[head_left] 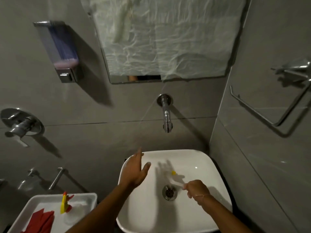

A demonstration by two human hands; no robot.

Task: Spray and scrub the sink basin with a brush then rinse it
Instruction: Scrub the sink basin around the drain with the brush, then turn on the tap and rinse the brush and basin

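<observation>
A white square sink basin point(198, 158) fills the lower middle, with a metal drain point(169, 192) at its centre. My right hand point(196, 190) is closed around the handle of a pale brush point(175, 179) with a yellow tip, held low inside the basin just right of the drain. My left hand point(134, 170) hovers over the basin's back left rim with its fingers spread and nothing in it. A chrome spout point(167, 117) juts from the wall above the basin; no water runs from it. A spray bottle point(66, 206) with a yellow and red trigger stands in the tray at lower left.
A white tray point(87, 197) at lower left holds the bottle and red cloth point(42, 219). On the left wall are a soap dispenser point(58, 51) and a tap lever point(20, 125). A covered mirror point(168, 39) hangs above. The right wall carries a towel ring point(262, 110).
</observation>
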